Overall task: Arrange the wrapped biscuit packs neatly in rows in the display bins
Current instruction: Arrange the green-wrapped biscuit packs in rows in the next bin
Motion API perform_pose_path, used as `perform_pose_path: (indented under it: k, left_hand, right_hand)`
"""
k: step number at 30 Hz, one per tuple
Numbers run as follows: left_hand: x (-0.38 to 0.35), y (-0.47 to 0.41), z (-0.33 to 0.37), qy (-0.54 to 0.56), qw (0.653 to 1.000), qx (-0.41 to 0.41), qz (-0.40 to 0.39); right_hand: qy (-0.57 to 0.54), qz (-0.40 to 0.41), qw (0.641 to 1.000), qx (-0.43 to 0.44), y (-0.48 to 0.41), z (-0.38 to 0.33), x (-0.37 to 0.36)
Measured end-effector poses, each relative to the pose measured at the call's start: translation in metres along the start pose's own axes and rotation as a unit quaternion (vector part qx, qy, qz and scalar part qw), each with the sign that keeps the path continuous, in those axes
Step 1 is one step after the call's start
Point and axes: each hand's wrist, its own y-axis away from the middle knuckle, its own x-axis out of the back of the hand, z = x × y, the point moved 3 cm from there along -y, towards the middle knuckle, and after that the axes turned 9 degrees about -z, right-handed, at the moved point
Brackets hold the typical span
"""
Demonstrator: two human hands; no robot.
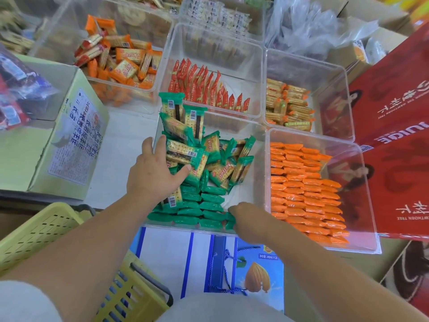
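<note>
Ok, near to far:

1. Yellow basket point(46, 228) sits at 8 o'clock. The blue almond-print box point(255, 270) is at 6 o'clock, just below the centre bin's near edge.
2. Right hand point(248, 219) is at the near edge of the clear centre bin point(261, 182), in its 5 o'clock corner. Knuckles are up and fingers bend down onto the front row. Fingertips are hidden, so can't tell if it's pinching a pack or only touching.
3. Rowed green packs point(204, 205) stand on edge in tight rows, filling the near-left part of the centre bin.
4. Left hand point(153, 175) is at the bin's 9 o'clock side. Grip is released: palm down, visible fingers straight, pushing against the loose green pile point(220, 163), thumb lying across a pack.
5. That pile is jumbled in the bin's far half and heaped above the rim at 11 o'clock.
6. Orange packs point(301, 189) lie in neat rows in the 3 o'clock bin. The pale green carton point(58, 147) is at 9 o'clock.
7. Red packs point(209, 89) stand upright in the 12 o'clock bin, and yellow packs point(287, 105) are in the 1 o'clock bin.
8. Loose orange-and-red packs point(120, 61) are at 11 o'clock, and the red juice cartons point(394, 112) at 2 o'clock.
</note>
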Motion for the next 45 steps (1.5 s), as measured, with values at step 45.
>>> perform_pose_path:
  k: [45]
  left_hand:
    - [-0.002, -0.001, -0.001, -0.011, 1.0, 0.012, -0.001]
  right_hand:
    - [-0.138, 0.171, 0.971, 0.096, -0.068, -0.014, 0.06]
